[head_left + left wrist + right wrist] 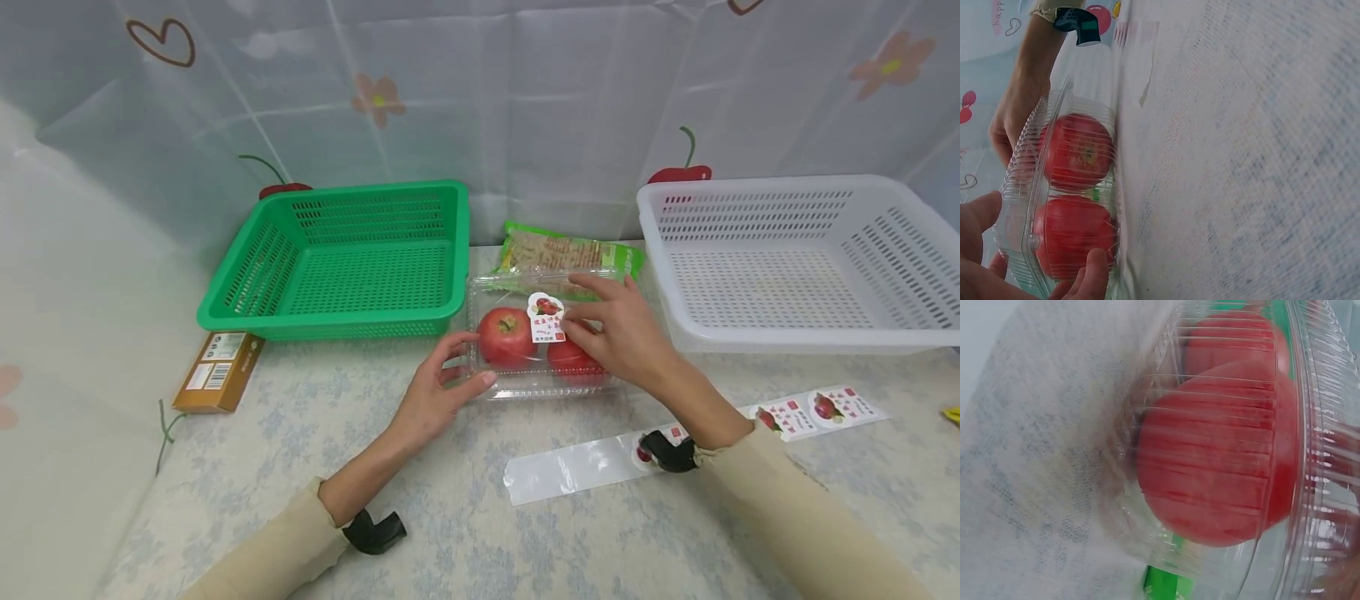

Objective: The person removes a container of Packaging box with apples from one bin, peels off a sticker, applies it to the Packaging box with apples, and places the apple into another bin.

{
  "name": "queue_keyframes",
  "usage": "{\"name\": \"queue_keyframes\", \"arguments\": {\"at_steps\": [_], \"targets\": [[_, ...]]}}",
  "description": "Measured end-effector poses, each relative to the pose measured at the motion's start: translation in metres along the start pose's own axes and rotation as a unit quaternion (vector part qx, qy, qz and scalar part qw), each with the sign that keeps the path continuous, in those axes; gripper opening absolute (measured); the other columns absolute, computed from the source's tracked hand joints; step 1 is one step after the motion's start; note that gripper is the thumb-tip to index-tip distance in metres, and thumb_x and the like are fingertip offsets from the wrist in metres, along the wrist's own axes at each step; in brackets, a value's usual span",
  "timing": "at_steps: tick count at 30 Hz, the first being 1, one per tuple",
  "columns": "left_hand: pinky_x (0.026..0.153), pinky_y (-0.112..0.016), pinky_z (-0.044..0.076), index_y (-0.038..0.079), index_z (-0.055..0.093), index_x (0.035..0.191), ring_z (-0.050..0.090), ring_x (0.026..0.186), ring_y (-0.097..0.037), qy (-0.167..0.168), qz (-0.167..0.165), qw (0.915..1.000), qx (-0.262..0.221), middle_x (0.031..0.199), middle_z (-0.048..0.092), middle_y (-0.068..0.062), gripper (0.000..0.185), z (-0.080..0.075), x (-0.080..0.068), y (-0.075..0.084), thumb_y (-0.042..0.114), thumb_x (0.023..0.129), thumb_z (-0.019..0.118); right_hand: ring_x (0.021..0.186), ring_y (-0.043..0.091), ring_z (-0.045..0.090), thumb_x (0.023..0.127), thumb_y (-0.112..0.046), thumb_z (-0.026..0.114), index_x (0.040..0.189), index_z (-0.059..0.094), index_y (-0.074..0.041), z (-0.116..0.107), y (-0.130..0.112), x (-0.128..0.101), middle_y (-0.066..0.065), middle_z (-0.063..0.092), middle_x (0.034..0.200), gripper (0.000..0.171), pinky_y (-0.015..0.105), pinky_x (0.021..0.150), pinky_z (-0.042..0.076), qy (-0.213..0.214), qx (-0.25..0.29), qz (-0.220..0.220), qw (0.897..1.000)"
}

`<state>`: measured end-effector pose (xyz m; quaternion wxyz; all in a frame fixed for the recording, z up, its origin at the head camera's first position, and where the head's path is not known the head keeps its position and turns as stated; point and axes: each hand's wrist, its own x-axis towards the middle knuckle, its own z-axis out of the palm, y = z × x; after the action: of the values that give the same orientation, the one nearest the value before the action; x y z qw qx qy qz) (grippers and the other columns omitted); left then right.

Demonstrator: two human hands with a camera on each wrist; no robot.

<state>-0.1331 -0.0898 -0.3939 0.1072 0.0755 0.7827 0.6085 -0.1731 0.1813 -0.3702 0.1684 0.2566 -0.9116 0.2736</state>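
A clear plastic clamshell box [525, 387] holds two red apples [507, 336] in the middle of the table, its lid down over them. My left hand [438, 392] grips the box's left end, thumb at the front edge and fingers along the side. On top of the lid is a white sticker [547, 318] with a red fruit picture and lettering. My right hand [626, 333] pinches the sticker's right edge between thumb and index finger, the other fingers spread over the lid. In the right wrist view an apple [1216, 456] shows through the ridged wall; the fingertips are hidden there.
Behind the box lies a green-edged packet [558, 247]. A green basket [375, 283] stands at left, a white basket [750, 283] at right. A small brown carton [219, 372] lies at far left. A sticker strip [570, 471] runs under the right forearm.
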Motion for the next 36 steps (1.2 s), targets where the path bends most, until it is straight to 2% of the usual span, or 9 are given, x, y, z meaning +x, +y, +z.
{"name": "queue_keyframes", "arguments": {"at_steps": [2, 7, 17, 20, 22, 25, 28, 31, 36], "targets": [[0.087, -0.046, 0.052, 0.024, 0.054, 0.135, 0.052, 0.120, -0.037, 0.000, 0.000, 1.0000, 0.002, 0.141, 0.045, -0.009, 0.051, 0.000, 0.000, 0.000, 0.021, 0.089, 0.075, 0.126, 0.038, 0.050, 0.086, -0.012, 0.075, 0.091, 0.080, -0.008, 0.000, -0.001, -0.001, 0.020, 0.059, 0.132, 0.009, 0.074, 0.106, 0.014, -0.010, -0.009, -0.002, 1.000], [0.087, -0.046, 0.052, 0.023, 0.054, 0.136, 0.052, 0.120, -0.037, 0.000, 0.004, 1.0000, 0.002, 0.141, 0.046, -0.010, 0.050, 0.000, -0.001, -0.001, 0.021, 0.090, 0.075, 0.136, 0.042, 0.037, 0.093, -0.024, 0.068, 0.115, 0.076, -0.017, -0.001, -0.004, 0.001, 0.018, 0.046, 0.147, 0.025, 0.072, 0.108, 0.010, -0.068, -0.059, 0.016, 0.996], [0.088, -0.047, 0.052, 0.023, 0.053, 0.136, 0.051, 0.122, -0.037, 0.001, -0.001, 1.0000, 0.004, 0.140, 0.046, -0.010, 0.051, 0.001, -0.001, -0.001, 0.020, 0.090, 0.074, 0.147, 0.044, 0.005, 0.104, -0.045, 0.040, 0.149, 0.046, -0.027, -0.002, -0.011, 0.005, 0.018, 0.016, 0.162, 0.049, 0.067, 0.111, 0.003, -0.181, -0.144, 0.085, 0.969], [0.089, -0.047, 0.051, 0.022, 0.053, 0.136, 0.051, 0.122, -0.037, 0.000, -0.001, 1.0000, 0.002, 0.140, 0.046, -0.010, 0.050, 0.001, 0.000, -0.001, 0.020, 0.090, 0.074, 0.147, 0.042, 0.007, 0.103, -0.046, 0.042, 0.149, 0.046, -0.025, -0.002, -0.008, 0.005, 0.017, 0.017, 0.162, 0.051, 0.067, 0.111, 0.003, -0.174, -0.138, 0.083, 0.972], [0.091, -0.047, 0.050, 0.022, 0.053, 0.136, 0.051, 0.123, -0.037, -0.001, -0.001, 1.0000, 0.003, 0.141, 0.046, -0.009, 0.051, 0.000, 0.000, -0.001, 0.020, 0.090, 0.075, 0.146, 0.041, 0.015, 0.100, -0.043, 0.051, 0.146, 0.051, -0.021, -0.001, -0.005, 0.004, 0.018, 0.024, 0.159, 0.050, 0.068, 0.111, 0.006, -0.139, -0.111, 0.074, 0.981], [0.092, -0.047, 0.050, 0.023, 0.054, 0.135, 0.050, 0.123, -0.036, -0.001, -0.003, 1.0000, 0.008, 0.141, 0.046, -0.008, 0.051, 0.000, 0.001, 0.000, 0.020, 0.089, 0.075, 0.141, 0.040, 0.030, 0.094, -0.030, 0.066, 0.129, 0.067, -0.012, -0.001, 0.000, 0.002, 0.019, 0.040, 0.151, 0.039, 0.070, 0.109, 0.011, -0.065, -0.044, 0.041, 0.996], [0.091, -0.047, 0.050, 0.023, 0.054, 0.135, 0.050, 0.122, -0.036, -0.003, -0.001, 1.0000, 0.008, 0.141, 0.046, -0.008, 0.050, 0.000, 0.001, 0.000, 0.020, 0.089, 0.075, 0.134, 0.040, 0.040, 0.088, -0.017, 0.074, 0.110, 0.077, -0.008, -0.001, 0.003, -0.001, 0.019, 0.052, 0.141, 0.023, 0.072, 0.107, 0.013, -0.019, -0.004, 0.006, 1.000], [0.090, -0.047, 0.051, 0.023, 0.054, 0.134, 0.051, 0.122, -0.036, -0.004, 0.000, 1.0000, 0.006, 0.141, 0.046, -0.007, 0.050, 0.000, 0.001, 0.000, 0.019, 0.089, 0.075, 0.134, 0.042, 0.040, 0.092, -0.019, 0.070, 0.108, 0.078, -0.012, -0.001, 0.001, -0.001, 0.017, 0.053, 0.141, 0.020, 0.072, 0.107, 0.012, -0.033, -0.025, 0.000, 0.999], [0.088, -0.046, 0.052, 0.022, 0.054, 0.134, 0.051, 0.121, -0.037, -0.005, 0.001, 1.0000, 0.000, 0.141, 0.046, -0.009, 0.050, 0.000, 0.001, 0.000, 0.019, 0.089, 0.075, 0.139, 0.044, 0.030, 0.098, -0.030, 0.056, 0.128, 0.069, -0.017, -0.002, -0.004, 0.003, 0.019, 0.040, 0.151, 0.035, 0.070, 0.109, 0.011, -0.099, -0.090, 0.035, 0.990]]}}
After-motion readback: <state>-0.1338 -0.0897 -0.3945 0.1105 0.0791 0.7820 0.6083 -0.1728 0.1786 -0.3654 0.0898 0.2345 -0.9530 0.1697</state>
